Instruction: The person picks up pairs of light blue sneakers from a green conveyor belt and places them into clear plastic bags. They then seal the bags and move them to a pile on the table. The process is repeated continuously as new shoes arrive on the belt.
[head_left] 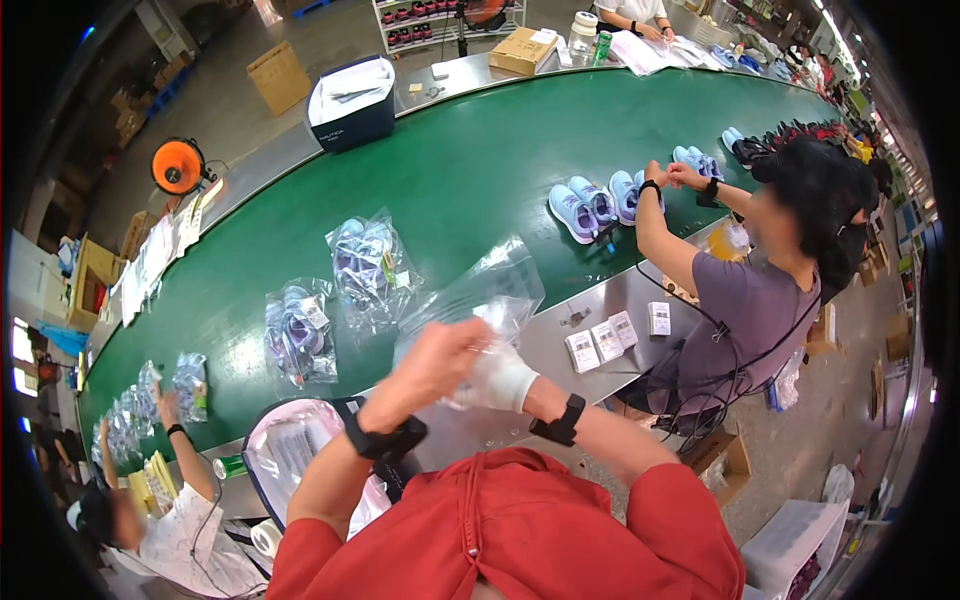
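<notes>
Over the near belt edge my two hands come together at a clear plastic bag [492,290], which spreads away from them over the green belt. My left hand [436,366] is bare and a little blurred, its fingers bent and closed at the bag's near end. Crossing close beside it is my right hand [502,378] in a white glove; its fingers are smeared and partly covered by the left hand and the plastic. Left of the bag lie a bagged pair of light blue shoes [366,262] and a second bagged pair [298,328].
To the right, a co-worker [750,270] handles light blue shoes [578,208] standing on the belt [450,180]. Label stacks [600,342] lie on the metal ledge. A pink-lined bin [285,440] stands by my left forearm. Another person [160,520] works among bagged shoes at far left.
</notes>
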